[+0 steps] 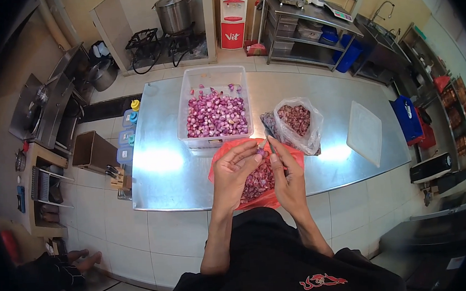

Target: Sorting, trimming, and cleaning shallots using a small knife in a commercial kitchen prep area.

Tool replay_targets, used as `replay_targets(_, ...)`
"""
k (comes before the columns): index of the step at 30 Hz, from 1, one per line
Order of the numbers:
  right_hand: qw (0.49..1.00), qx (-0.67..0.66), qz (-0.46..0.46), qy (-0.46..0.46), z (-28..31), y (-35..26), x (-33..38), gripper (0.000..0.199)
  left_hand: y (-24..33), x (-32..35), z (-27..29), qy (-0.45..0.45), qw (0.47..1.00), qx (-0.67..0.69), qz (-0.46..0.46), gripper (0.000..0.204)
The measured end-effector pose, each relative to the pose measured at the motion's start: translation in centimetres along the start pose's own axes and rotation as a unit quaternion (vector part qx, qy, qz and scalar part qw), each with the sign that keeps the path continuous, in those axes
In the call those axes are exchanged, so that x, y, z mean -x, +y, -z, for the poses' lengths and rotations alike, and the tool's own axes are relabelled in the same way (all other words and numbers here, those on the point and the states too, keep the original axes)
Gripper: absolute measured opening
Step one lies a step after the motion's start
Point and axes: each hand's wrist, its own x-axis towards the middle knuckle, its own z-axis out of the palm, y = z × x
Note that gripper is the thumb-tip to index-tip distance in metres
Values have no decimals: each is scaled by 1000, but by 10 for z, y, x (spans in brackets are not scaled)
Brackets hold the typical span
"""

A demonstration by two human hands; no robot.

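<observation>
1 small, round purple shallot (260, 151) was pinched by the half-curled left hand (233, 170). A slim metal knife (271, 145) was gripped in the curled right hand (289, 175).

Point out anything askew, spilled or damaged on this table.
Nothing plainly spilled or damaged stands out. Only the white lid looks askew: it lies slanted to the edges of the table, apart from the tub of onions.
</observation>
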Motion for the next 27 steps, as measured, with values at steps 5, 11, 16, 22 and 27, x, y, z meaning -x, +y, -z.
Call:
replay_targets(5, 998, 42, 32, 28, 4, 9, -3, 35, 1, 0, 5, -39, 998, -3, 59, 31)
replay_targets(11, 998, -5, -37, -59, 21, 4, -2, 41, 3, 0, 1, 0, 1000, 13, 24, 31)
replay_targets(16, 969, -150, -110, -163, 22, -11, 6, 49, 7, 7, 0, 14, 998, -55, -19, 29)
replay_targets(22, 973, -141, -91, -158, 22, -3, -1, 44, 10, 9, -4, -11, 999, -41, -20, 28)
replay_targets(27, 942, -242, -165, -163, 24, -7, 0, 42, 12, 11, -5, -2, 998, -50, -45, 30)
